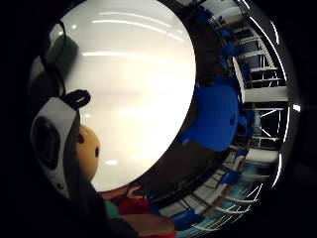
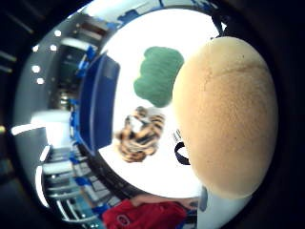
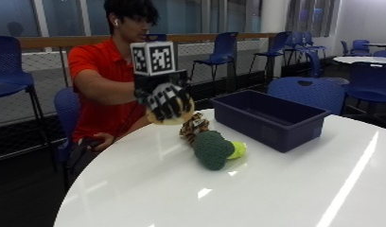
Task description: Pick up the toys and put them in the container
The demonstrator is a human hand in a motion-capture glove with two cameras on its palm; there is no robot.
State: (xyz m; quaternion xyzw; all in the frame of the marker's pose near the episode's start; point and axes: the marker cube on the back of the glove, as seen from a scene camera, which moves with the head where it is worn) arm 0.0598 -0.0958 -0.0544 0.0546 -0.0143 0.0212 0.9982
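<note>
- Person seated at a round white table (image 3: 256, 198); gloved right hand (image 3: 166, 101) was raised above the near edge, fingers curled round a tan, rounded soft toy (image 3: 171, 116), knuckles facing the outside camera.
- The tan toy was clear of the tabletop, held in the air. In the thumb-side palm view it filled much of the frame (image 2: 226, 114), so it sat right against the palm. The little-finger side caught only a sliver of it (image 1: 89, 151), with small dark dots on it.
- Judged reason for the raised hold: the lift was done and the toy needed height to clear the container's wall on the carry.
- Dark blue container (image 3: 268, 118), a rectangular open tub, stood on the table beyond the toys, well apart from the hand. What showed of its inside looked bare; the floor under the near wall was hidden.
- Two toys lay on the table between hand and container: a striped tiger plush (image 3: 194, 127) and a green broccoli-like plush (image 3: 213, 149) with a yellow-green part (image 3: 237, 150) at its end, touching or just beside each other. Whether the yellow-green part was separate, could not tell.
- They lay beneath the carry path; a low pass risked brushing them.
- Bare hand rested low by the table edge, near the lap, not touching any toy.
- Task judged early: one toy in hand, at least two left.
</note>
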